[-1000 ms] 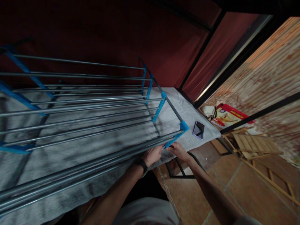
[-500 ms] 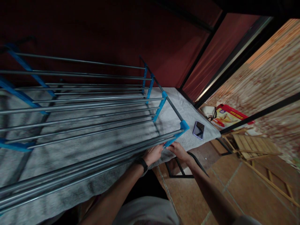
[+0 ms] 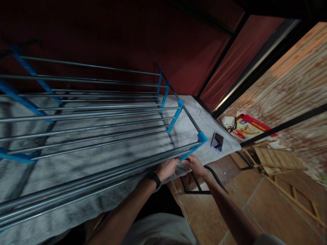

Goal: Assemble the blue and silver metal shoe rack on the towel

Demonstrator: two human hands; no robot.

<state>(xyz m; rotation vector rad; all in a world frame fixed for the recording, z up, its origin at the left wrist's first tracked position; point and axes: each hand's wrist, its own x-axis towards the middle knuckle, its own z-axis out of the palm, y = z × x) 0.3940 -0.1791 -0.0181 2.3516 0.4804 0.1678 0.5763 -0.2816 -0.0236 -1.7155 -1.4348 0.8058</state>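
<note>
A metal rack (image 3: 102, 119) of long grey rods and blue plastic end pieces lies on its side on a table covered with a grey cloth (image 3: 76, 166). My left hand (image 3: 167, 168), with a dark watch on the wrist, is closed round the nearest grey rods close to their right end. My right hand (image 3: 195, 164) pinches the blue end piece (image 3: 190, 153) where those rods meet it. Both hands sit at the table's near right edge, almost touching each other.
A purple phone (image 3: 217, 142) lies on the cloth right of the rack's corner. Beyond the table's end lie a red box (image 3: 251, 126) and a white bag (image 3: 228, 122). A folded wooden frame (image 3: 278, 161) rests on the tiled floor. Dark red curtains hang behind.
</note>
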